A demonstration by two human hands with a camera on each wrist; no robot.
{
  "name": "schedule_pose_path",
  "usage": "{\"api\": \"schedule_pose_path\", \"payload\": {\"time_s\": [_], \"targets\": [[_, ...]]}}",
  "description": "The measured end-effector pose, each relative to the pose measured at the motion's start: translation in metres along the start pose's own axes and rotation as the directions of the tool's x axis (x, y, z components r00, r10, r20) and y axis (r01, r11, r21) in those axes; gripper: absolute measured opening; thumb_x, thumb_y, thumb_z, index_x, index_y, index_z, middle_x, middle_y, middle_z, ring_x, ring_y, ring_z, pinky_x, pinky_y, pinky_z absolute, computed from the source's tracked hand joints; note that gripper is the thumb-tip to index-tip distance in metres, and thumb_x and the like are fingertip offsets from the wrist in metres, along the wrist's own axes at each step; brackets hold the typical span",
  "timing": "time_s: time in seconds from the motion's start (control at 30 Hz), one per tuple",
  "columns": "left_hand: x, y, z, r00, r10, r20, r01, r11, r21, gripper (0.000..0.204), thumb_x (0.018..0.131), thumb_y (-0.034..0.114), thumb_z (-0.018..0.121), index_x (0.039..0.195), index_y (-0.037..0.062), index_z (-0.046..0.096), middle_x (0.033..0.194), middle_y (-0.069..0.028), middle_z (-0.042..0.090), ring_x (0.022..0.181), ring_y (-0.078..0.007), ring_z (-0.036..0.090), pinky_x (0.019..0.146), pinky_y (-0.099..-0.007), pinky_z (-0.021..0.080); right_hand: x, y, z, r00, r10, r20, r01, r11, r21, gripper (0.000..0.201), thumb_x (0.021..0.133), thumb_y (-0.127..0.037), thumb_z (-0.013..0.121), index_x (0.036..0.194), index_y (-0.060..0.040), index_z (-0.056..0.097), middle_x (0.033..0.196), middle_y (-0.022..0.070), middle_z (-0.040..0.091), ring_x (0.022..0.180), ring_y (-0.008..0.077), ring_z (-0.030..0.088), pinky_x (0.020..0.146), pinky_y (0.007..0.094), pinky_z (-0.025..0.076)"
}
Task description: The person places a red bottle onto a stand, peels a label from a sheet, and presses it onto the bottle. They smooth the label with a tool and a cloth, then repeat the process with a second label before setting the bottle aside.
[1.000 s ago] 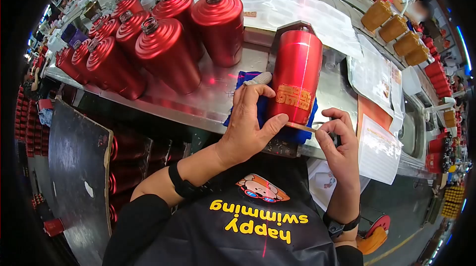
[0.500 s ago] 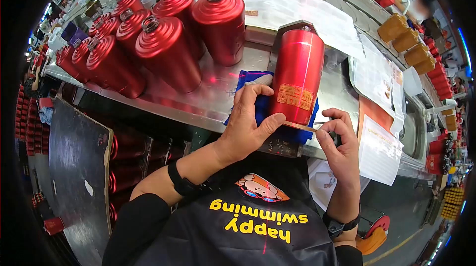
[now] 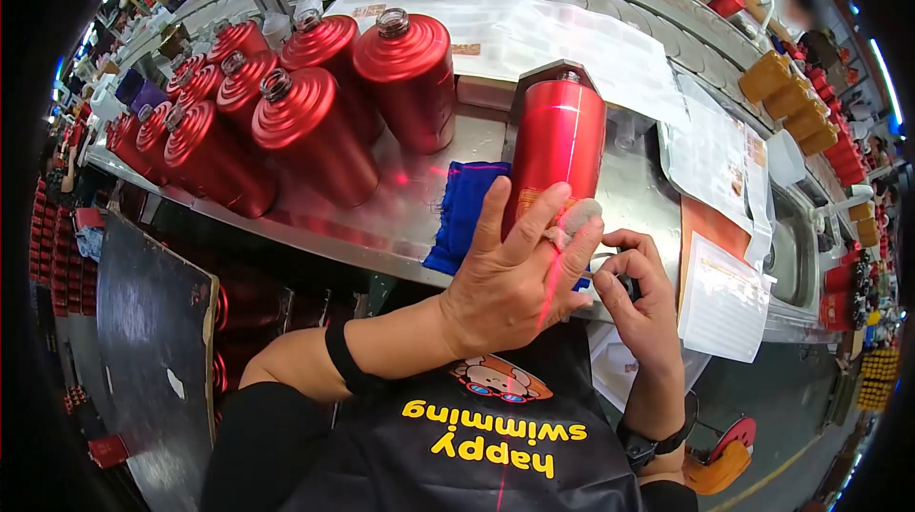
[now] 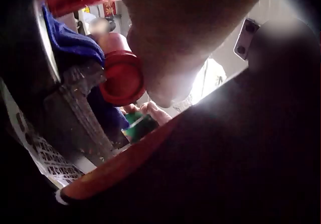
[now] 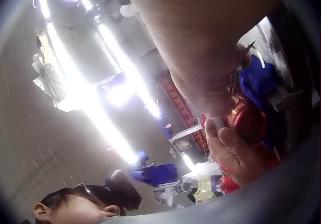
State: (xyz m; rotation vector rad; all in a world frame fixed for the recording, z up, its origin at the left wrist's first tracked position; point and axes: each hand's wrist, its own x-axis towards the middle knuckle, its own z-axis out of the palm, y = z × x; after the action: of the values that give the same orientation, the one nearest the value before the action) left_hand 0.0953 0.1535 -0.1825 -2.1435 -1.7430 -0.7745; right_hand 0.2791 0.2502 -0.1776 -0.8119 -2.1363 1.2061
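Note:
A red bottle [image 3: 562, 135] lies tilted on a blue cloth [image 3: 462, 216], its neck toward a dark angular rest [image 3: 558, 73]. My left hand [image 3: 505, 293] spreads straight fingers across the bottle's lower side, pressing over its gold emblem, most of which is hidden. A grey cloth finger cover [image 3: 581, 219] sits on its index finger. Close to the base end, my right hand [image 3: 643, 297] curls thumb and index finger around a slim dark tool, whose pointed tip [image 5: 249, 47] shows in the right wrist view. The bottle's round red base [image 4: 123, 78] faces the left wrist camera.
Several red bottles [image 3: 315, 135] stand on the metal bench to the left. White sheets [image 3: 534, 30] lie behind the work, beside a slatted conveyor [image 3: 610, 11]. Papers [image 3: 724, 293] and a sink [image 3: 789, 245] are at the right. A dark board [image 3: 152, 340] stands at lower left.
My left hand has moved from the bottle's left side and base edge to the right, onto its front over the gold emblem. The right hand stays beside the base.

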Motion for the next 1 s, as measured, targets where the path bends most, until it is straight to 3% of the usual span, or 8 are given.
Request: {"api": "schedule_pose_path", "payload": {"time_s": [0.23,0.37,0.5,0.53,0.63,0.67,0.77,1.0], "targets": [[-0.020,-0.010,0.000,0.984,-0.158,-0.077,0.149,0.982,-0.116,0.071,0.096,0.047,0.049,0.146,-0.0029,0.037,0.135,-0.0153,0.056,0.133,-0.0378,0.040,0.115,-0.0625,0.006,0.001,0.000,-0.001,1.000,-0.005,0.010,0.005,1.000,0.027,0.011,0.088,-0.012,0.067,0.086,-0.0021,0.062,0.114,0.0120,0.055,0.092,0.0145,0.053,0.069,0.0249,0.042],[-0.037,-0.030,-0.002,0.956,-0.263,-0.131,0.215,0.930,-0.299,0.059,0.097,0.038,0.054,0.140,-0.0028,0.046,0.133,-0.0145,0.058,0.133,-0.0384,0.041,0.114,-0.0620,0.012,-0.001,-0.001,-0.001,1.000,0.004,0.005,-0.004,0.999,0.045,0.014,0.088,-0.015,0.069,0.086,-0.0025,0.062,0.113,0.0118,0.054,0.091,0.0146,0.052,0.069,0.0253,0.041],[-0.041,-0.030,-0.005,0.959,-0.067,-0.275,-0.020,0.953,-0.301,0.026,0.095,0.021,0.060,0.117,0.0073,0.059,0.116,-0.0124,0.066,0.118,-0.0334,0.049,0.114,-0.0575,0.019,0.001,-0.002,-0.004,0.998,-0.023,0.050,0.021,0.999,0.040,0.016,0.087,-0.017,0.071,0.085,-0.0037,0.062,0.114,0.0109,0.053,0.092,0.0147,0.052,0.069,0.0255,0.041],[-0.039,-0.028,-0.003,0.947,-0.072,-0.312,-0.027,0.953,-0.302,0.016,0.090,0.014,0.065,0.106,0.0123,0.061,0.111,-0.0084,0.069,0.109,-0.0286,0.051,0.109,-0.0551,0.031,0.001,-0.002,-0.004,0.998,-0.020,0.064,0.017,0.999,0.045,0.016,0.086,-0.017,0.072,0.085,-0.0038,0.062,0.114,0.0109,0.053,0.093,0.0146,0.052,0.069,0.0254,0.041],[-0.036,-0.033,-0.003,0.964,0.080,-0.252,-0.169,0.920,-0.354,0.021,0.086,0.011,0.068,0.106,0.0130,0.062,0.107,-0.0065,0.070,0.104,-0.0272,0.051,0.097,-0.0514,0.041,0.002,-0.001,-0.008,0.996,-0.013,0.084,0.008,0.998,0.063,0.015,0.086,-0.014,0.072,0.085,-0.0037,0.061,0.116,0.0107,0.052,0.093,0.0140,0.052,0.070,0.0250,0.042],[-0.032,-0.034,0.001,0.955,0.127,-0.269,-0.222,0.906,-0.360,0.024,0.082,0.010,0.070,0.105,0.0130,0.062,0.108,-0.0059,0.070,0.099,-0.0259,0.051,0.085,-0.0453,0.046,0.002,-0.001,-0.010,0.996,-0.010,0.089,0.004,0.998,0.069,0.015,0.085,-0.013,0.072,0.085,-0.0036,0.061,0.116,0.0106,0.052,0.093,0.0137,0.052,0.071,0.0249,0.043],[-0.025,-0.036,0.005,0.941,0.179,-0.287,-0.276,0.897,-0.346,0.029,0.074,0.012,0.070,0.103,0.0119,0.064,0.096,-0.0024,0.066,0.093,-0.0240,0.052,0.081,-0.0396,0.045,0.003,-0.004,-0.011,0.993,0.050,0.106,-0.062,0.992,0.110,0.014,0.085,-0.011,0.072,0.085,-0.0032,0.060,0.117,0.0104,0.052,0.092,0.0129,0.053,0.072,0.0246,0.044],[-0.007,-0.039,0.001,0.902,0.367,-0.228,-0.413,0.886,-0.209,0.028,0.075,0.019,0.067,0.102,0.0180,0.062,0.088,0.0024,0.057,0.091,-0.0184,0.051,0.080,-0.0338,0.044,0.004,0.006,-0.014,0.993,0.022,0.118,-0.036,0.993,0.115,0.016,0.086,-0.014,0.071,0.085,-0.0030,0.059,0.112,0.0104,0.054,0.096,0.0155,0.054,0.079,0.0273,0.044]]}}
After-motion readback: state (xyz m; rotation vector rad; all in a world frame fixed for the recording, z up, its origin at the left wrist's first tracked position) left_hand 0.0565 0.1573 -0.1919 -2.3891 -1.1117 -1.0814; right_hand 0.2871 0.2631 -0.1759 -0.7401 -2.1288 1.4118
